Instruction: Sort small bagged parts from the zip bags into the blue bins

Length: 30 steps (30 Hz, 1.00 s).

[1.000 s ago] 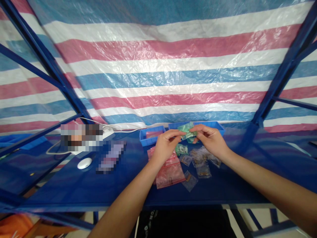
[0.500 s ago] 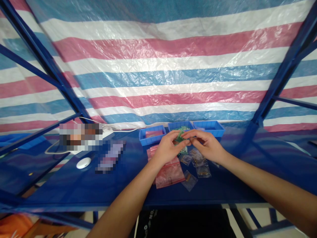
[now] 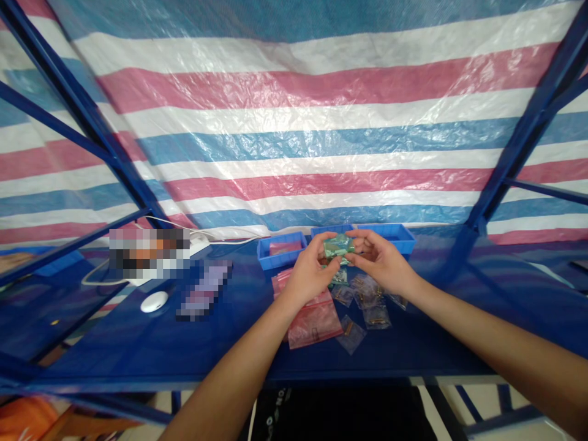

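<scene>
left hand [image 3: 309, 274], right hand [image 3: 381, 260] — both pinched on one green bag [image 3: 339, 246] | one pink packet [image 3: 280, 247] lay in blue bin [image 3: 264, 260] | clear bags [image 3: 370, 300], pink bags [image 3: 315, 318] lay loose on table [image 3: 138, 349]

A red, white and blue striped tarp [image 3: 294, 122] hangs behind the blue table [image 3: 138, 343]. A white mouse [image 3: 154, 301] sits to the left, a small blue bin [image 3: 280, 252] at the back, with pink bags [image 3: 315, 321] and little clear bags [image 3: 376, 315] lying nearer the front edge
</scene>
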{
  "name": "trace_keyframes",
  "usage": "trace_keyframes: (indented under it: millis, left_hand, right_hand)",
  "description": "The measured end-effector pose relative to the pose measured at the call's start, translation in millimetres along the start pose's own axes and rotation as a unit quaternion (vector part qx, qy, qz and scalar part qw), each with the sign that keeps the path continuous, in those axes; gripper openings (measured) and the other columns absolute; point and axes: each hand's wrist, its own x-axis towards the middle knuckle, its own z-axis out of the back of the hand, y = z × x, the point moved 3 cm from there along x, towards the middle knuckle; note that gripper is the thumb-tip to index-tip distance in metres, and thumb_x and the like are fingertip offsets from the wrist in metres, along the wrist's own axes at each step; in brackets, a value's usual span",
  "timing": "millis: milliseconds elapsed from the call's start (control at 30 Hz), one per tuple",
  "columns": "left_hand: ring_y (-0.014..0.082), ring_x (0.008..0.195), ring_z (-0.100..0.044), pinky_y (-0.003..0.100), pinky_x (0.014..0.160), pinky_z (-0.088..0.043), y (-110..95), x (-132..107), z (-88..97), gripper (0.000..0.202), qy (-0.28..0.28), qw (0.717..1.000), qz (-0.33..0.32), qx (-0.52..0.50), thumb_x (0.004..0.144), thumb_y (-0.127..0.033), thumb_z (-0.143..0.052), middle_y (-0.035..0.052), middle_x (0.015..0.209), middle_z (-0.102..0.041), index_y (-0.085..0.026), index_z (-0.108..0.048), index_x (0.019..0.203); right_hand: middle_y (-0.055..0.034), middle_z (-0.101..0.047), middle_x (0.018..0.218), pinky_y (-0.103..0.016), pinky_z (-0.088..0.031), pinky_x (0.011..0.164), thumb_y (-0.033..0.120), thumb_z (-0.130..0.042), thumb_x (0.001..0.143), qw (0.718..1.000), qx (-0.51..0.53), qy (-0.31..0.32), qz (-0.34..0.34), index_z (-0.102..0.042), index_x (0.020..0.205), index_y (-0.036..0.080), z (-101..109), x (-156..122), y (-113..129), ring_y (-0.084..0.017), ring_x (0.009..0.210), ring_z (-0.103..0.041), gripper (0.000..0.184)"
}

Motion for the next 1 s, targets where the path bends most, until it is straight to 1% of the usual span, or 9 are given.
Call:
trace_keyframes:
  millis: [133,300,367,433,533,633,800,900,1000]
  left_hand:
    - [0.0202,0.098,-0.074,0.030,0.084,-0.058,2.6,2.5,-1.3,0.043,-0.005,0.998,0.005,-0.063,0.091,-0.019,-0.067,0.0072,0.109,-0.076,-0.021,-0.057,0.134]
    - [0.0232,0.112,-0.072,0.037,0.099,-0.057,0.1,5.0,6.2,0.015,-0.029,0.998,-0.023,-0.051,0.093,-0.022,-0.067,0.0115,0.121,-0.074,-0.018,-0.072,0.107]
    - [0.0244,0.122,-0.068,0.038,0.102,-0.055,-3.3,4.9,10.4,0.014,-0.038,0.998,-0.052,-0.024,0.093,-0.018,-0.065,0.0116,0.132,-0.070,-0.019,-0.077,0.101]
    - [0.0241,0.124,-0.067,0.036,0.100,-0.055,-5.0,4.5,13.0,0.021,-0.038,0.997,-0.063,0.006,0.094,-0.014,-0.060,0.0102,0.137,-0.068,-0.021,-0.080,0.098]
    - [0.0205,0.105,-0.071,0.032,0.087,-0.057,-3.1,3.8,13.9,0.027,-0.042,0.997,-0.046,0.041,0.095,-0.014,-0.056,0.0086,0.126,-0.073,-0.021,-0.082,0.098]
    - [0.0180,0.088,-0.071,0.029,0.077,-0.056,1.1,3.6,12.1,0.027,-0.049,0.996,-0.019,0.066,0.096,-0.017,-0.055,0.0066,0.108,-0.078,-0.021,-0.081,0.104]
    - [0.0215,0.098,-0.073,0.033,0.089,-0.058,-0.5,2.1,9.2,0.022,-0.051,0.995,-0.004,0.090,0.094,-0.023,-0.066,0.0075,0.114,-0.078,-0.021,-0.078,0.112]
    - [0.0241,0.106,-0.073,0.036,0.096,-0.057,-7.6,0.5,7.8,0.028,-0.040,0.994,-0.018,0.105,0.092,-0.037,-0.075,0.0094,0.118,-0.077,-0.021,-0.077,0.115]
    - [0.0258,0.109,-0.072,0.037,0.098,-0.056,-12.1,0.1,7.3,0.031,-0.033,0.992,-0.027,0.118,0.089,-0.041,-0.079,0.0108,0.117,-0.077,-0.020,-0.078,0.111]
  right_hand:
    - [-0.0016,-0.073,0.103,-0.038,-0.060,0.087,0.038,-0.083,0.084,0.999,0.037,0.013,-0.023,-0.065,0.125,0.033,2.8,2.1,-5.2,-0.022,0.091,-0.070,0.046]
    - [-0.0055,-0.071,0.105,-0.039,-0.058,0.089,0.035,-0.074,0.090,0.997,-0.069,-0.007,0.040,-0.076,0.100,0.027,8.1,0.0,4.9,-0.024,0.099,-0.068,0.013]
    - [-0.0066,-0.068,0.111,-0.039,-0.056,0.091,0.029,-0.070,0.091,0.992,-0.105,-0.022,0.068,-0.076,0.096,0.026,10.4,-0.1,8.9,-0.025,0.107,-0.066,0.008]
    - [-0.0073,-0.066,0.117,-0.039,-0.055,0.091,0.024,-0.067,0.090,0.988,-0.129,-0.041,0.076,-0.076,0.093,0.026,13.2,0.6,9.9,-0.026,0.113,-0.064,0.009]
    - [-0.0070,-0.066,0.116,-0.038,-0.055,0.090,0.022,-0.065,0.089,0.986,-0.138,-0.057,0.072,-0.076,0.090,0.025,15.8,2.1,7.6,-0.026,0.114,-0.063,0.012]
    - [-0.0057,-0.068,0.110,-0.037,-0.057,0.087,0.027,-0.063,0.092,0.991,-0.108,-0.061,0.054,-0.075,0.092,0.025,14.5,2.2,4.6,-0.023,0.104,-0.065,0.013]
    - [-0.0050,-0.070,0.114,-0.040,-0.064,0.082,0.039,-0.065,0.095,0.998,-0.031,-0.049,0.006,-0.077,0.108,0.028,7.9,-0.6,5.0,-0.023,0.093,-0.067,0.021]
    - [-0.0047,-0.070,0.116,-0.042,-0.064,0.088,0.039,-0.067,0.096,0.999,-0.023,-0.022,0.017,-0.078,0.107,0.030,4.5,-2.3,9.5,-0.025,0.100,-0.069,0.019]
    - [-0.0047,-0.071,0.121,-0.042,-0.062,0.095,0.036,-0.065,0.097,0.999,-0.012,0.021,0.031,-0.077,0.108,0.030,0.8,-4.0,14.1,-0.026,0.111,-0.069,0.017]
